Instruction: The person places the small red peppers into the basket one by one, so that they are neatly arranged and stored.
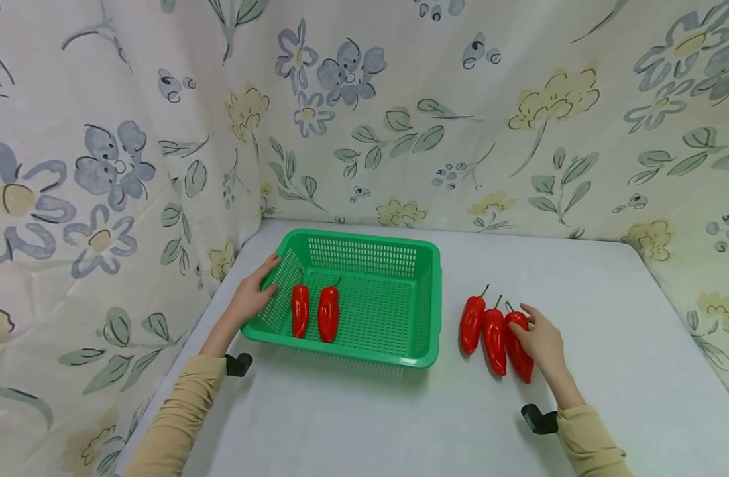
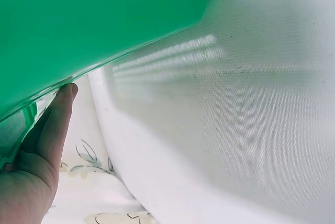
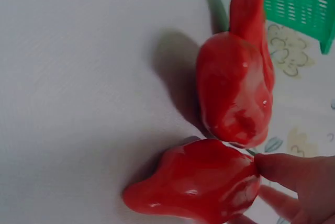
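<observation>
My left hand (image 1: 252,298) holds the left rim of a green plastic basket (image 1: 427,301), thumb on the inner side; in the left wrist view a digit touches the basket (image 2: 94,20). Two red chili peppers (image 1: 328,315) with stems lie inside, toward the left. To the right of the basket, three more red peppers lie side by side on the table. My right hand (image 1: 543,341) pinches the rightmost pepper (image 1: 522,358) near its stem end, thumb on the near side in the right wrist view. The middle pepper (image 1: 494,341) and left pepper (image 1: 471,324) lie beside it.
A white tabletop (image 1: 364,424) carries everything. Floral cloth (image 1: 460,132) hangs behind the table and along its left and right sides. Black wrist cameras (image 1: 539,419) are strapped at both cuffs.
</observation>
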Demonstrator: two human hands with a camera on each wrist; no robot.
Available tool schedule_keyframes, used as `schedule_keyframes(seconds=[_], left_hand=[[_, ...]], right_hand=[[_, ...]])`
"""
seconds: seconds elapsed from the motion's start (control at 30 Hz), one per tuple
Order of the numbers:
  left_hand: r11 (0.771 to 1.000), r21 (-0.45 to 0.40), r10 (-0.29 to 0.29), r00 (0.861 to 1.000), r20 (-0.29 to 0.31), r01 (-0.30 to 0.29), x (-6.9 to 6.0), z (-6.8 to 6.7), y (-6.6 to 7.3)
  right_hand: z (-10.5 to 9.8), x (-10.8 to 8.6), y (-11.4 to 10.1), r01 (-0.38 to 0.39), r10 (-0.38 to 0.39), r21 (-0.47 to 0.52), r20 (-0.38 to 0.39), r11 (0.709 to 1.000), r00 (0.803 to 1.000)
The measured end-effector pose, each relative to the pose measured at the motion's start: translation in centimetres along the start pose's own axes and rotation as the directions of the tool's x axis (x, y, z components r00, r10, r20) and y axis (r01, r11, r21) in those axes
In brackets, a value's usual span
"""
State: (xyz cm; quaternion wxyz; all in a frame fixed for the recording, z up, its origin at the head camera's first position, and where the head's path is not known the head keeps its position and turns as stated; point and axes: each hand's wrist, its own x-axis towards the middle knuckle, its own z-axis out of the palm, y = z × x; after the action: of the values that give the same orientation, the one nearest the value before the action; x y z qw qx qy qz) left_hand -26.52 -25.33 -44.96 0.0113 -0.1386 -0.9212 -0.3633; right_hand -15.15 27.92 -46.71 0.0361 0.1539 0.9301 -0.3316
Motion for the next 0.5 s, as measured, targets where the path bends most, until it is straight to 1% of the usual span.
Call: schedule_keyframes(seconds=[0.13, 0.23, 0.33, 0.5], left_hand=[[1.000, -0.007, -0.003, 1.000, 0.002, 0.003, 0.05, -0.01, 0.16], [1.000, -0.012, -0.006, 1.000, 0.006, 0.006, 0.06, 0.06, 0.21], [1.000, -0.010, -0.004, 1.000, 0.007, 0.004, 0.02, 0.07, 0.23], [1.000, 0.005, -0.001, 1.000, 0.007, 0.001, -0.05, -0.06, 0.29]], right_hand=[[0.23, -0.27, -0.11, 0.038, -0.040, -0.031, -0.052, 0.999, 0.998], [0.33, -0.43, -0.22, 0.051, -0.055, -0.049, -0.079, 0.997, 0.995], [0.32, -0.43, -0.31, 0.049, -0.054, -0.057, -0.083, 0.997, 0.995], [0.18, -0.45, -0.37, 0.031, -0.034, -0.056, -0.070, 0.998, 0.997]])
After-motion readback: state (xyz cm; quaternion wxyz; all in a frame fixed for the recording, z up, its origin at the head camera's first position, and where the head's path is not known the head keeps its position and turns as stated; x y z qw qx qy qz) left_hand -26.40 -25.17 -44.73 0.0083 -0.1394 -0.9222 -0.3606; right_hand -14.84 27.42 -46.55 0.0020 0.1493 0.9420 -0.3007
